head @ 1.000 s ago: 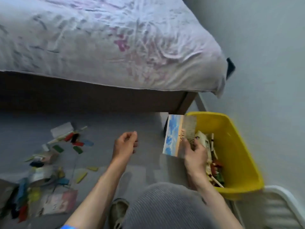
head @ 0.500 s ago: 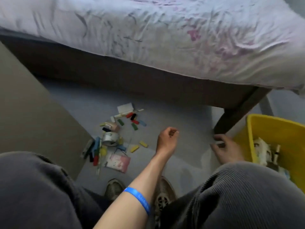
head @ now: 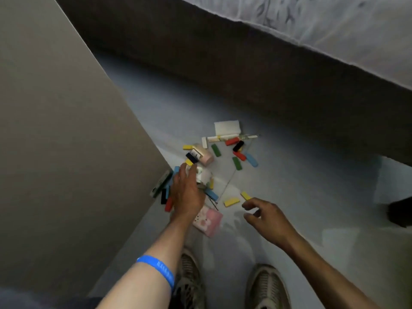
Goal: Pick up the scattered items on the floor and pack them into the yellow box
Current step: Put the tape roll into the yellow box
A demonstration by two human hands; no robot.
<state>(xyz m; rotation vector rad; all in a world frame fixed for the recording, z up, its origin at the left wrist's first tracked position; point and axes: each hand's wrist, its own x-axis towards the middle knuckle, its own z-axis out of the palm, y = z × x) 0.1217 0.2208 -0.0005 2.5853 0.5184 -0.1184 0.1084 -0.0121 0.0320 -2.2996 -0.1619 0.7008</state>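
Left hand [head: 187, 192] spread over tape roll [head: 204, 175] beside cabinet edge [head: 156, 152]; right hand [head: 267, 219] loosely spread, empty, open floor [head: 301, 175] around.

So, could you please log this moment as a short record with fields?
setting: grey floor beside a bed
left hand: open, reaching onto the tape roll, grip not closed
right hand: open, empty, just short of the two yellow blocks
scattered items: coloured blocks, white pad, pink packet
yellow box: out of view
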